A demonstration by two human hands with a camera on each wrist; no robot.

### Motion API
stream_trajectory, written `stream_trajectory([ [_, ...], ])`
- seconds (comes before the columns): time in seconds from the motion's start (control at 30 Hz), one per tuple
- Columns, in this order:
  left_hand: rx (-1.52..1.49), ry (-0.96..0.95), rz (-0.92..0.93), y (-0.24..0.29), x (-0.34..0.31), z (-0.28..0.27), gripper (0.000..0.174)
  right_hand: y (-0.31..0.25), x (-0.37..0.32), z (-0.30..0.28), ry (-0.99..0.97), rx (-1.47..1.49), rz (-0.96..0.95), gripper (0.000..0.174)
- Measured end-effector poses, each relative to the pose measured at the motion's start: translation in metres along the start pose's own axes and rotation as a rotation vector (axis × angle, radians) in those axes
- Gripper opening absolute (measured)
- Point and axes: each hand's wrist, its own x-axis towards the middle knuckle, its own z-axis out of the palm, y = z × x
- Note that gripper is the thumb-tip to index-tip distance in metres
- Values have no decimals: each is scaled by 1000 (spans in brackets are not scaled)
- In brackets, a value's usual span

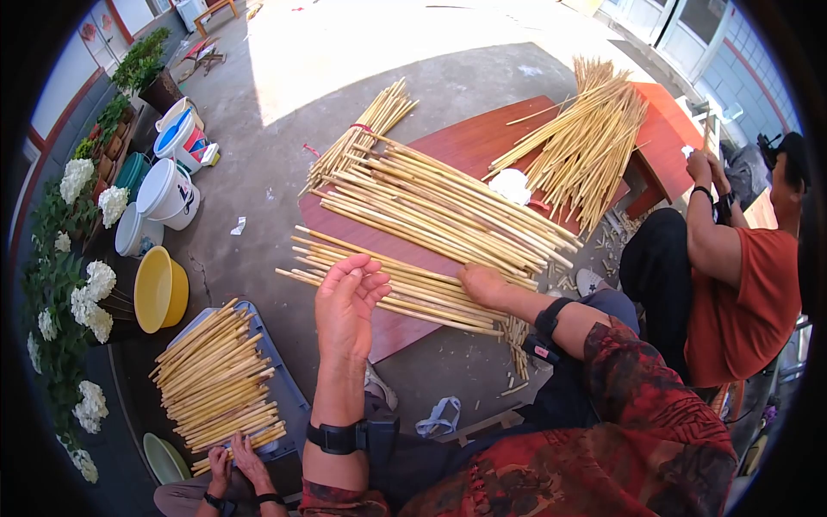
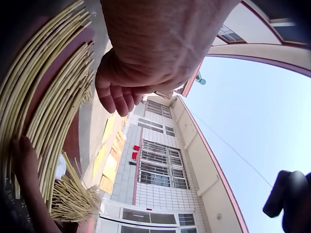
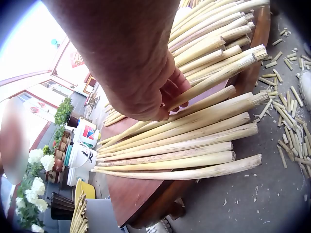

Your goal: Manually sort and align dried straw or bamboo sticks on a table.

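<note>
Long pale-yellow plant stalks (image 1: 439,207) lie in rows across a red-brown wooden table (image 1: 402,332). My right hand (image 1: 484,285) is down at the near row, close to its right end. In the right wrist view its fingers (image 3: 176,91) curl around one stalk (image 3: 221,77), whose cut end points to the upper right above other stalks. My left hand (image 1: 349,297) is raised over the left ends of the near row, palm turned up, fingers loosely bent with nothing in them. The left wrist view shows those relaxed fingers (image 2: 118,99) apart from the stalks.
A tied bundle (image 1: 366,129) and a large heap of thinner stalks (image 1: 594,129) lie farther back. Cut pieces (image 3: 289,104) litter the ground. At left stand buckets (image 1: 168,194), a yellow basin (image 1: 161,290) and a blue tray (image 1: 289,392) of stalks. Another person (image 1: 745,293) sits at right.
</note>
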Motion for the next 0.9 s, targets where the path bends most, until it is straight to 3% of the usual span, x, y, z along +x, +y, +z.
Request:
stream_trajectory([
  [0.6,77,-59,-94,-12,-4,15,16,-5,-12,-7,-78,-70,24,18],
  [0.9,83,-84,-104,-17,-3,19,16,-7,-18,2,47,4,-10,19],
])
